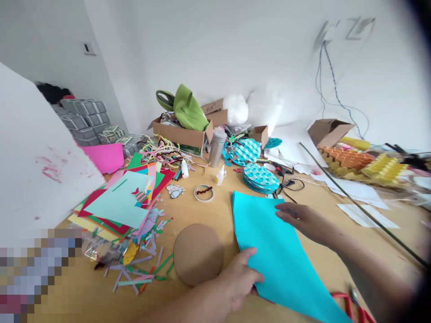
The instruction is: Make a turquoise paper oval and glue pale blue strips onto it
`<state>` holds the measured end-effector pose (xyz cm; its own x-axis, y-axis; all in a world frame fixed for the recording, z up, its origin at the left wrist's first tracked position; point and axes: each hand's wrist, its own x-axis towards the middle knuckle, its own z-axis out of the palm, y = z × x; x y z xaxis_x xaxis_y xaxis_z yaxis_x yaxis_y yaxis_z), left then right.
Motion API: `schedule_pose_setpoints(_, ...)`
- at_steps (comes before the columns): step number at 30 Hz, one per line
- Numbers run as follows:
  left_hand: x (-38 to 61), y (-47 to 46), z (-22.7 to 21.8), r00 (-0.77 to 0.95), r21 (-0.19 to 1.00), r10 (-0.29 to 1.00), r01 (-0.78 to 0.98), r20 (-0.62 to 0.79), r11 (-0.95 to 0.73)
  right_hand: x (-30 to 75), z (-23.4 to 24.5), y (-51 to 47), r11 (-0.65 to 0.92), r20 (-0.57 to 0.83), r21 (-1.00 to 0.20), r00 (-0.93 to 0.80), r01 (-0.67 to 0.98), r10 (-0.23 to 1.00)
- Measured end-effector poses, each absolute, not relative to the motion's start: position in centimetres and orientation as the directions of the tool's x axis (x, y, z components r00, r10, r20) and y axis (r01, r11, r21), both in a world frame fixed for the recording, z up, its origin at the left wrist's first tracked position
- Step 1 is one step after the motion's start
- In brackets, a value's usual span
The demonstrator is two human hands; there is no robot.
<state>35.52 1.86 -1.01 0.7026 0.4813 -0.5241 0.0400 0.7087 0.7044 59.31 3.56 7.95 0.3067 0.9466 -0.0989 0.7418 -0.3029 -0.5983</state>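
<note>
A: What lay nearest you?

B: A red-handled tool [348, 303] lay just beside the blue paper [269, 237], which was in front of you on the table [186, 211], between your 2 hands.

A: And your left hand [240, 278]?

B: It was at the paper's left edge, 2 fingers spread over the top. I couldn't tell whether others pinched from beneath. Light, even pressure seemed best; a hard squeeze could have creased it.

A: Left of the paper?

B: A cardboard disc [198, 253] lay just beside your left hand, so a wide sweep there risked nudging it.

A: Farther off?

B: Your right hand [298, 220] was at the far right corner, fingers reaching to it; I couldn't tell whether they gripped or only rested. The left edge showed more than 1 layer, so keeping both sides aligned seemed wise.

A: Beyond that?

B: Woven blue discs [261, 177] lay near the far edge, and 1 small white bottle [220, 176] stood upright to their left.
</note>
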Motion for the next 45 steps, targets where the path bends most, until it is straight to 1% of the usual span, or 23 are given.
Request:
schedule_pose_setpoints(2,35.6,1.6,-0.3,0.693,0.828,0.527,0.188,-0.493,0.528,57.8,7.9,3.9,-0.252,-0.079,-0.578,0.253,0.776,0.964)
schedule_pose_setpoints(4,35.2,1.3,1.1,0.721,0.927,0.583,0.263,-0.374,0.268,55.6,7.9,4.3,-0.208,-0.091,-0.575,0.190,0.792,0.978)
schedule_pose_setpoints(6,34.0,1.2,2.6,0.747,0.952,0.611,0.305,-0.264,0.039,53.2,7.7,4.6,-0.169,-0.118,-0.597,0.123,0.784,0.985)
schedule_pose_setpoints(8,31.9,1.3,3.8,0.757,0.933,0.629,0.333,-0.179,-0.134,50.9,7.1,4.7,-0.127,-0.138,-0.636,0.050,0.761,0.989)
schedule_pose_setpoints(10,28.8,1.6,4.4,0.756,0.892,0.645,0.364,-0.116,-0.266,48.7,6.2,4.7,-0.085,-0.152,-0.661,-0.023,0.746,0.988)
schedule_pose_setpoints(12,25.6,2.2,4.4,0.733,0.831,0.678,0.410,-0.056,-0.376,46.6,5.0,4.6,-0.028,-0.157,-0.649,-0.098,0.760,0.983)
schedule_pose_setpoints(14,22.7,2.8,3.7,0.629,0.711,0.775,0.573,-0.063,-0.408,44.8,3.6,4.7,0.045,-0.141,-0.610,-0.164,0.791,0.976)
schedule_pose_setpoints(16,20.8,3.3,2.9,0.571,0.582,0.815,0.698,-0.101,-0.417,43.5,2.2,5.0,0.084,-0.125,-0.573,-0.188,0.815,0.974)
schedule_pose_setpoints(19,19.9,3.4,2.1,0.575,0.450,0.803,0.765,-0.155,-0.461,42.5,0.7,5.9,0.022,-0.138,-0.567,-0.122,0.824,0.983)
schedule_pose_setpoints(21,20.0,3.1,2.0,0.579,0.400,0.801,0.777,-0.153,-0.486,42.5,0.2,6.5,-0.053,-0.157,-0.615,-0.056,0.787,0.986)
schedule_pose_setpoints(24,20.1,2.9,2.0,0.599,0.391,0.790,0.762,-0.126,-0.515,43.0,0.8,6.8,-0.142,-0.225,-0.743,-0.045,0.654,0.973)
schedule_pose_setpoints(26,19.8,3.0,1.7,0.619,0.439,0.780,0.729,-0.093,-0.526,43.4,2.0,6.5,-0.194,-0.282,-0.828,-0.091,0.526,0.955)
schedule_pose_setpoints(27,19.5,3.1,1.5,0.622,0.482,0.781,0.703,-0.059,-0.524,43.6,2.8,6.2,-0.218,-0.295,-0.865,-0.106,0.452,0.949)
schedule_pose_setpoints(29,19.1,3.6,1.1,0.576,0.590,0.814,0.634,0.071,-0.500,44.0,4.4,5.6,-0.250,-0.287,-0.920,-0.088,0.301,0.954)
schedule_pose_setpoints(31,19.0,4.5,1.0,0.422,0.714,0.877,0.540,0.230,-0.447,44.5,5.7,4.8,-0.254,-0.267,-0.952,-0.057,0.172,0.962)
schedule_pose_setpoints(32,19.1,5.0,1.1,0.332,0.789,0.906,0.467,0.262,-0.399,44.6,6.1,4.5,-0.256,-0.264,-0.959,-0.056,0.125,0.963)
schedule_pose_setpoints(33,19.2,5.6,1.3,0.265,0.868,0.933,0.372,0.242,-0.331,44.7,6.3,4.1,-0.259,-0.265,-0.961,-0.063,0.093,0.962)
schedule_pose_setpoints(34,19.4,6.1,1.6,0.252,0.942,0.954,0.249,0.163,-0.226,44.7,6.3,3.8,-0.262,-0.267,-0.962,-0.075,0.074,0.961)
schedule_pose_setpoints(35,19.6,6.7,2.0,0.303,0.989,0.952,0.121,0.045,-0.085,44.6,6.2,3.5,-0.265,-0.270,-0.962,-0.089,0.068,0.959)
schedule_pose_setpoints(37,19.9,7.5,2.5,0.435,0.987,0.891,-0.027,-0.131,0.158,44.2,5.7,2.8,-0.276,-0.286,-0.957,-0.115,0.093,0.951)
schedule_pose_setpoints(38,20.0,7.8,2.7,0.486,0.972,0.856,-0.050,-0.176,0.228,43.9,5.4,2.5,-0.286,-0.301,-0.950,-0.132,0.120,0.944)
schedule_pose_setpoints(41,20.0,8.4,2.9,0.538,0.964,0.817,-0.032,-0.206,0.264,43.2,4.5,1.7,-0.342,-0.378,-0.917,-0.173,0.206,0.910)
schedule_pose_setpoints(45,20.0,9.3,2.7,0.396,0.968,0.895,-0.053,-0.206,0.246,42.6,3.7,1.7,-0.390,-0.415,-0.902,-0.117,0.186,0.902)
